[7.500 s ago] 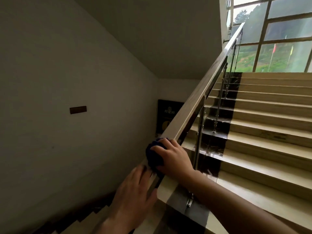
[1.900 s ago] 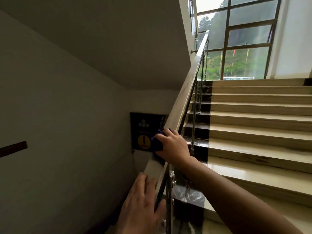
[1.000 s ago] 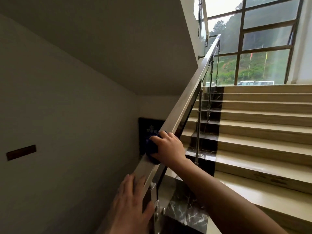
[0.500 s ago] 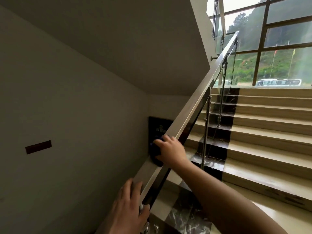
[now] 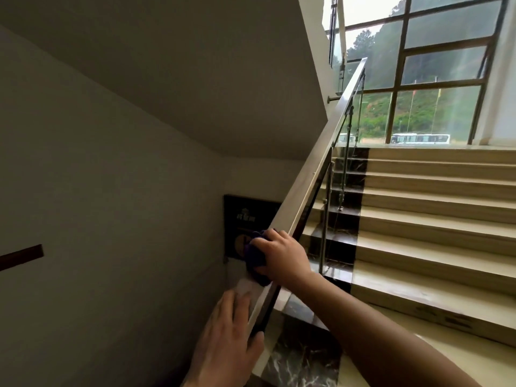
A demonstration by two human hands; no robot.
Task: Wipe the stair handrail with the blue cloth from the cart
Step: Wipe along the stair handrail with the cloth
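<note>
A flat steel handrail point(image 5: 315, 171) climbs from the bottom centre to the upper right. A bunched blue cloth point(image 5: 255, 255) lies over the rail at mid-height. My right hand point(image 5: 282, 258) grips the cloth and presses it onto the rail, fingers curled over the top. Lower down, my left hand point(image 5: 226, 344) rests on the rail, its fingers lying along the top and the thumb hooked over the right edge. Most of the cloth is hidden under my right hand.
Beige steps point(image 5: 435, 219) with a dark marble strip rise on the right toward a large window point(image 5: 435, 68). Thin steel balusters point(image 5: 325, 219) carry the rail. A grey wall point(image 5: 97, 191) closes the left side, with a dark poster point(image 5: 245, 219) behind the rail.
My right hand and the cloth have moved up along the rail as I climbed. My left hand has followed it up the rail. The view has shifted slightly.
</note>
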